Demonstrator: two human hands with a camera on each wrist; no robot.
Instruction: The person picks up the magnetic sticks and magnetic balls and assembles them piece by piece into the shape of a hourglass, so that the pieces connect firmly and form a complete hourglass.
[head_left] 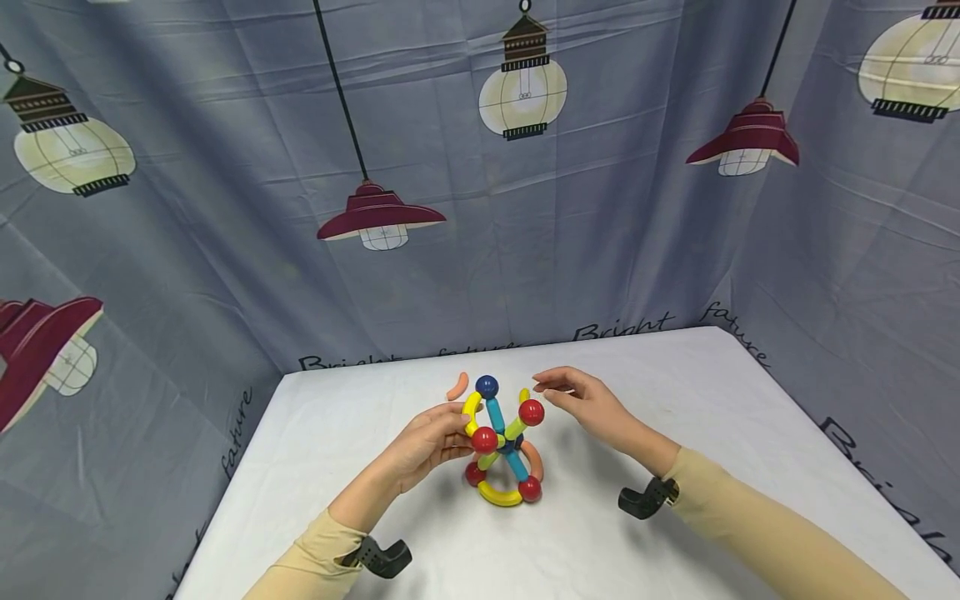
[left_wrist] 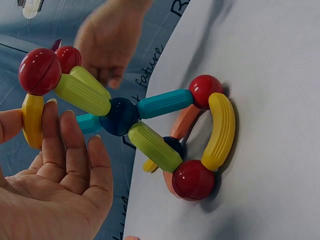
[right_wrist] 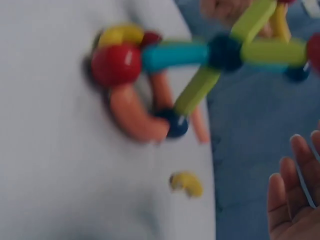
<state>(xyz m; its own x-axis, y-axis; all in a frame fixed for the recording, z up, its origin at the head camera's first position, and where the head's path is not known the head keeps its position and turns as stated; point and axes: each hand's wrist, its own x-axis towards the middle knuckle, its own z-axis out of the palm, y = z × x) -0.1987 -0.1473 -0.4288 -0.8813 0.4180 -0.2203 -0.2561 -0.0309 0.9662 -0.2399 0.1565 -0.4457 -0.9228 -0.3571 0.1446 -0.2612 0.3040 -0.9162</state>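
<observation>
A construction of colored balls and magnetic-style rods stands on the table, joined round a navy ball [left_wrist: 120,116]. Its base is a ring of balls with a yellow curved rod [left_wrist: 218,131] and orange curved rods [right_wrist: 134,114]. My left hand [head_left: 423,446] pinches another yellow curved rod [left_wrist: 32,120] between thumb and fingers; the rod's end meets an upper red ball [left_wrist: 40,71]. To the right of the construction, my right hand [head_left: 588,404] holds nothing, its fingers relaxed near a red ball [head_left: 532,412] on a light green rod [head_left: 515,429].
A loose orange curved rod [head_left: 457,387] lies behind the construction on the white tabletop [head_left: 360,400]. A loose yellow curved rod [right_wrist: 187,183] lies on the table near the far edge. Behind the table hangs a grey-blue curtain [head_left: 450,292] printed with lamps.
</observation>
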